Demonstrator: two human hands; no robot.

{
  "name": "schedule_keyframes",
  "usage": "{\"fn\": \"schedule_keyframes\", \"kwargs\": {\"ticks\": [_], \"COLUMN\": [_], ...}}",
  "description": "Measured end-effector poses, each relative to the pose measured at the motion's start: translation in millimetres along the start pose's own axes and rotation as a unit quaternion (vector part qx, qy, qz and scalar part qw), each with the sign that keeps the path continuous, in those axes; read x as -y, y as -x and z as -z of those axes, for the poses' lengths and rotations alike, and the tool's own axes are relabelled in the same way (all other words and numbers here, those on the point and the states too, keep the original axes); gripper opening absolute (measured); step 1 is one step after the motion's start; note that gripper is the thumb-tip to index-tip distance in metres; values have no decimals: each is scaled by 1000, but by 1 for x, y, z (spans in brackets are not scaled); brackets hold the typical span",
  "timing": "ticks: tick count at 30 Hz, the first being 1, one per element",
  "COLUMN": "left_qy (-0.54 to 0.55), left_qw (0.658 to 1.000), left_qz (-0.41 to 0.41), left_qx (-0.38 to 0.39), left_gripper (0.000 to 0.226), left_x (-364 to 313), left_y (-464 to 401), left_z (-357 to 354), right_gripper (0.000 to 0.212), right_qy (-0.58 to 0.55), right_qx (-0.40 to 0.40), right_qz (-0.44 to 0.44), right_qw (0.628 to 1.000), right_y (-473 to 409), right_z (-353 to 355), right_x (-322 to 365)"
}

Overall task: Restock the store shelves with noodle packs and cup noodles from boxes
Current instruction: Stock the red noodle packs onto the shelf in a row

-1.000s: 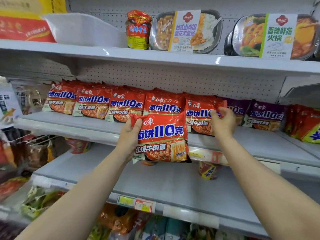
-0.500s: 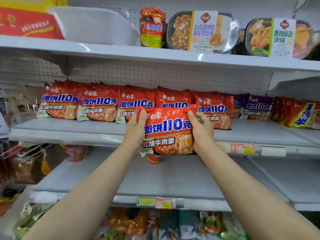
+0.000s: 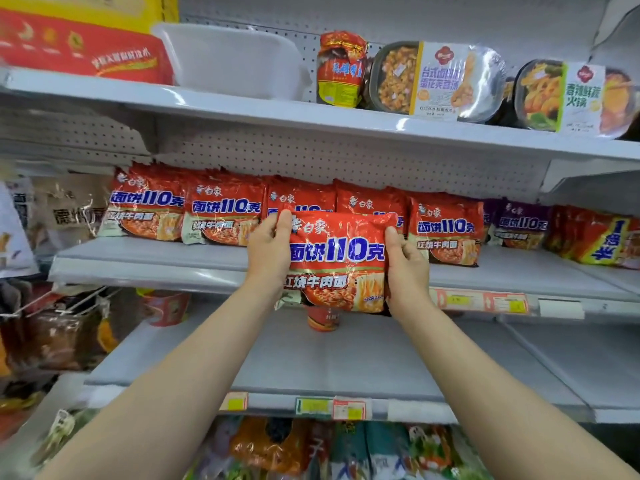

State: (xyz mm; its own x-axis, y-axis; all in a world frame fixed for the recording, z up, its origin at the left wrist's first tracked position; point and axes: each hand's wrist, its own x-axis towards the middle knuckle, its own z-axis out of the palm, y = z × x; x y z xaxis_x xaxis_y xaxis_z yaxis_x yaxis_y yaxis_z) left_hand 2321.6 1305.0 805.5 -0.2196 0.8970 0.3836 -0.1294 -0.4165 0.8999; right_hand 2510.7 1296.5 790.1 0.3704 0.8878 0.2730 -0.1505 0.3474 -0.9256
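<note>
— Where is the red noodle multipack [image 3: 337, 261] right now?

— Between the two hands, upright, label facing out. Its lower part hangs in front of the middle shelf [image 3: 156, 268] edge, and its top overlaps the row of red noodle packs [image 3: 221, 216] already standing there.

— How do the hands hold it?

— The left hand [image 3: 268, 252] grips the pack's left edge, fingers curled up to its top corner. The right hand [image 3: 407, 268] clasps the right edge, thumb on the front.

— What else is close by?

— Purple noodle packs [image 3: 519, 225] stand further right in the same row. A red cup noodle [image 3: 323, 318] sits on the lower shelf [image 3: 346, 362], just under the held pack. Tray meals [image 3: 436, 81] line the top shelf [image 3: 242, 109].
</note>
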Motion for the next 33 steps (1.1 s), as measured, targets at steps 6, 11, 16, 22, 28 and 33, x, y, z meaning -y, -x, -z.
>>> {"fn": "schedule_keyframes", "kwargs": {"ticks": [6,11,16,22,28,33], "left_qy": [37,83,63,-145,-222,-43], "left_qw": [997,992,992,976,948,993], "left_qz": [28,48,29,-94,-167,-58], "left_qx": [-63,-87,-106,-129,-154,-90], "left_gripper": [41,33,27,35,41,36], "left_x": [-1,-12,-10,-8,2,-4], "left_y": [2,5,11,-1,-34,-73], "left_z": [9,19,40,71,114,172], "right_gripper": [42,35,31,32,31,35], "right_qy": [228,202,131,110,113,77], "right_qx": [-9,4,61,95,79,-9], "right_qz": [139,187,145,145,161,150], "right_qw": [964,961,979,979,977,986], "right_y": [2,-3,-1,2,4,3], "right_z": [-3,-12,-22,-48,-94,-166], "right_x": [-10,-12,-12,-12,-24,-42]}}
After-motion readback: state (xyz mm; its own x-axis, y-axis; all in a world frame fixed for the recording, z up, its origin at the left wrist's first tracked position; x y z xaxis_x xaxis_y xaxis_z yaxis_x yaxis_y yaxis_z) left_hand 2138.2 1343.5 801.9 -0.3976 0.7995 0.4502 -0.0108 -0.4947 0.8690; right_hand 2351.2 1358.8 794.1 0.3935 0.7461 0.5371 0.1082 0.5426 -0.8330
